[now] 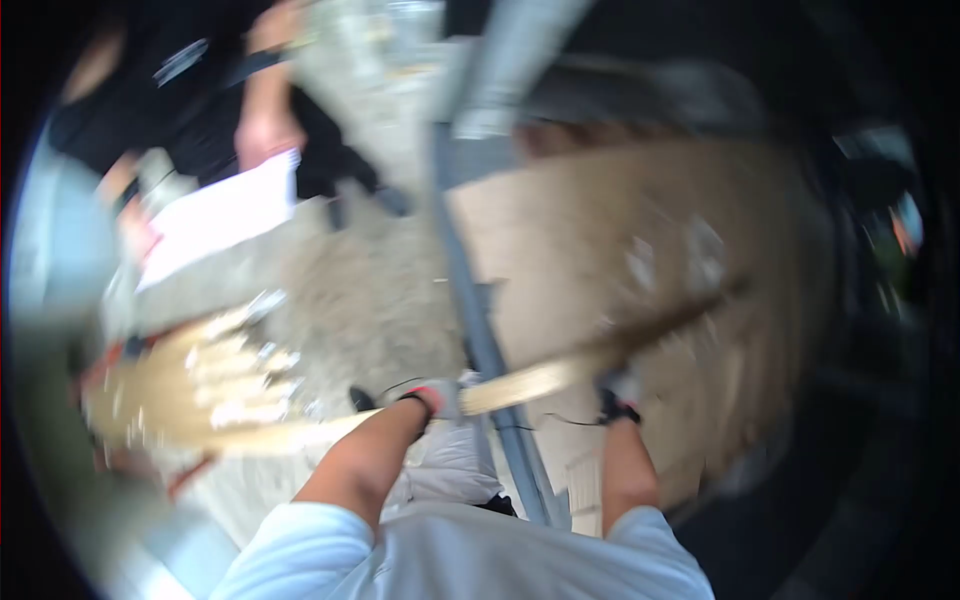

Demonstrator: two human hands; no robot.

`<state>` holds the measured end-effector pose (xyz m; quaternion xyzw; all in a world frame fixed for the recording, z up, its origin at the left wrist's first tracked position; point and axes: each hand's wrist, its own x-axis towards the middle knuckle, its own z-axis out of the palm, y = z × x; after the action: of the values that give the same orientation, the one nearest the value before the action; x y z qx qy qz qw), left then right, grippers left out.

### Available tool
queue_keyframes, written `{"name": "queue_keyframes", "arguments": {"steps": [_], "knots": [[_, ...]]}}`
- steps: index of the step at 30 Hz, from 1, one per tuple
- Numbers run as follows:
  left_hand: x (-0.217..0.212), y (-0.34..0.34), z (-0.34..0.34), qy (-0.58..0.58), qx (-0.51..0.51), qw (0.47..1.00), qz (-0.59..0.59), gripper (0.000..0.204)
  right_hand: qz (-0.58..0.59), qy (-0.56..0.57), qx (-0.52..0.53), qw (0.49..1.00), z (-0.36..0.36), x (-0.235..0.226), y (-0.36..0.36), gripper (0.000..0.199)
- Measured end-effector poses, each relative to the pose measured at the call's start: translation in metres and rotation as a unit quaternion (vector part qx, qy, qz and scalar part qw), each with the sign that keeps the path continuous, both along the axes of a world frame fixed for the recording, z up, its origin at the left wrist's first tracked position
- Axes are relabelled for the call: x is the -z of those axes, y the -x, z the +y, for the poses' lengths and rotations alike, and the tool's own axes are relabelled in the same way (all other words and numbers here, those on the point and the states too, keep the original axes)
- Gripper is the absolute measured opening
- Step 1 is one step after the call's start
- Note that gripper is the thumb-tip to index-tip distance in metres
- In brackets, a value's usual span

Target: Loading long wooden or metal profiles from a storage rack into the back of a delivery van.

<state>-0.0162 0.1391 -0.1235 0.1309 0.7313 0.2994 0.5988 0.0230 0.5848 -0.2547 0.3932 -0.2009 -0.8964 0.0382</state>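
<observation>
The long wooden handle (530,380) runs slantwise across the middle of the frame, from the lower left up toward the right, and both my hands are closed around it. At its lower-left end, left of centre, it carries a broad, pale yellowish head (190,385) that is too blurred for me to say just what kind of tool it is; bright specks glint on it. My left hand (432,398), in a grey glove with a red and black cuff, grips the handle near the centre of the frame, fingers wrapped round the wood. My right hand (617,392), gloved the same way, is clamped on the handle a little to the right, well apart from the left. My bare forearms come up from the bottom edge out of light blue sleeves (450,555).

Under the handle a grey metal rail (480,320) runs from the top centre down to the bottom centre, crossing beneath the wood between my hands. Right of the rail lies a big brown board (640,230), filling the right half of the frame. Left of the rail the ground (370,300) is grey and gritty, like sand or gravel.

In the upper left another person in dark clothes (190,110) stands, a bare forearm (268,110) hanging down, with a white sheet (220,215) just below it. Everything is smeared with motion blur.
</observation>
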Motion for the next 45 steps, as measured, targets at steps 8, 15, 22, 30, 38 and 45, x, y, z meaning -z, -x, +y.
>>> {"name": "queue_keyframes", "arguments": {"steps": [8, 15, 22, 30, 38, 45], "knots": [[-0.044, -0.008, 0.015, 0.121, 0.185, 0.974, 0.057, 0.051, 0.144, 0.414, -0.131, 0.889, 0.085, 0.109, -0.058, 0.05], [-0.019, -0.073, -0.117, 0.054, 0.057, 0.994, 0.074, 0.063, 0.033, 0.264, -0.339, 0.902, 0.041, 0.014, -0.06, 0.051], [-0.149, -0.076, -0.252, 0.014, 0.004, 0.989, 0.144, 0.059, 0.012, 0.012, -0.428, 0.904, -0.206, -0.105, -0.019, 0.053], [-0.158, -0.166, -0.325, -0.052, -0.115, 0.941, 0.313, 0.052, -0.017, -0.248, -0.491, 0.835, -0.447, -0.144, -0.107, 0.055], [-0.166, -0.269, -0.386, -0.068, -0.242, 0.888, 0.385, 0.038, -0.043, -0.2, -0.525, 0.826, -0.576, -0.164, -0.222, 0.044], [-0.105, -0.268, -0.474, 0.136, -0.148, 0.875, 0.441, 0.057, 0.072, -0.345, -0.529, 0.772, -0.669, -0.226, -0.18, 0.025]]}}
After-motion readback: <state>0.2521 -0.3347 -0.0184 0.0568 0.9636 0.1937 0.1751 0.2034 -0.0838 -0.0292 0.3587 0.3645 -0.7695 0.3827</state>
